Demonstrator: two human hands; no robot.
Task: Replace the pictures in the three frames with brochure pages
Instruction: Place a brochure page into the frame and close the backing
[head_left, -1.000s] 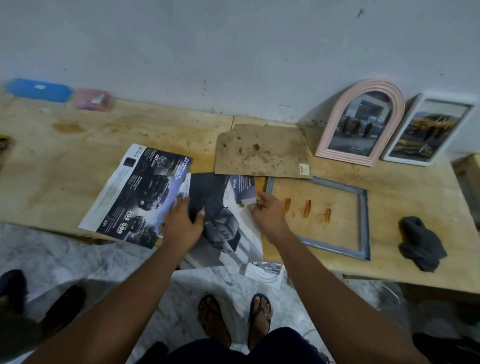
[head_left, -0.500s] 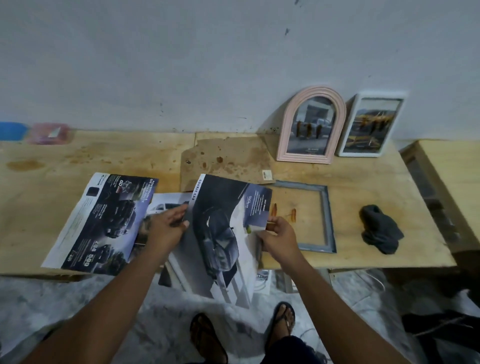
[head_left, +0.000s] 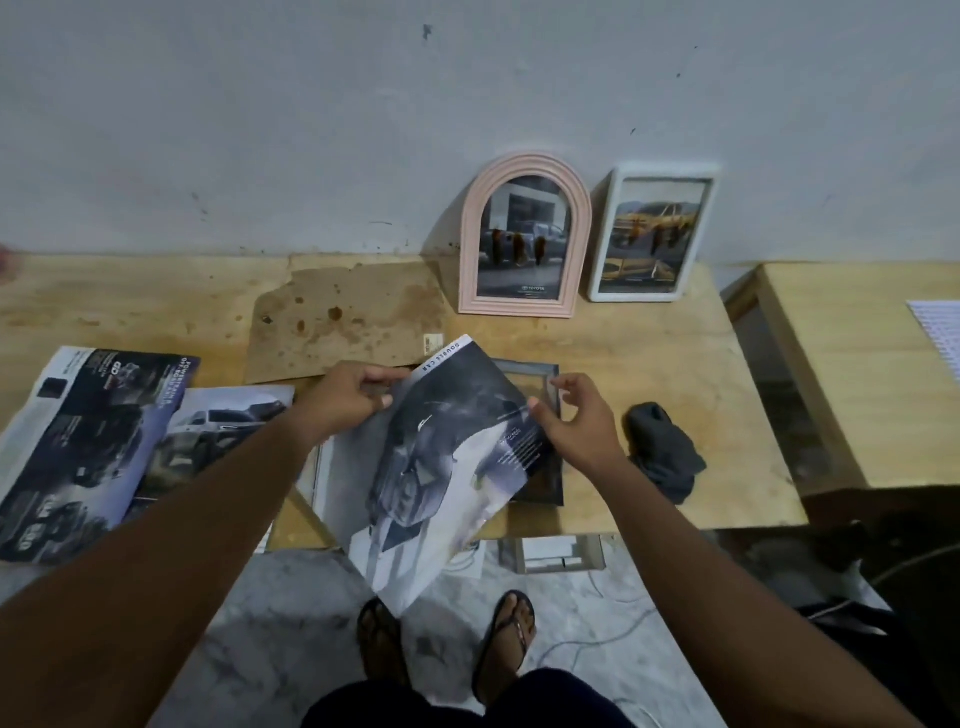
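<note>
A dark brochure page (head_left: 441, 457) showing a car hangs tilted over the grey rectangular frame (head_left: 545, 374) that lies flat on the wooden table (head_left: 649, 353). My left hand (head_left: 348, 400) pinches the page's upper left edge. My right hand (head_left: 576, 421) holds its right edge with thumb and fingers. The page covers most of the grey frame and droops past the table's front edge. A pink arched frame (head_left: 524, 234) and a white rectangular frame (head_left: 652, 234) lean on the wall, each with a car picture inside.
More brochure pages (head_left: 93, 441) lie spread at the table's left. A brown backing board (head_left: 343, 327) rests behind my hands. A dark cloth (head_left: 662, 449) sits right of the frame. A second wooden table (head_left: 857, 364) stands at the right. My sandalled feet are on the floor below.
Both hands have lifted the car page off the brochure pile and carried it right, over the grey frame. The view has swung rightwards.
</note>
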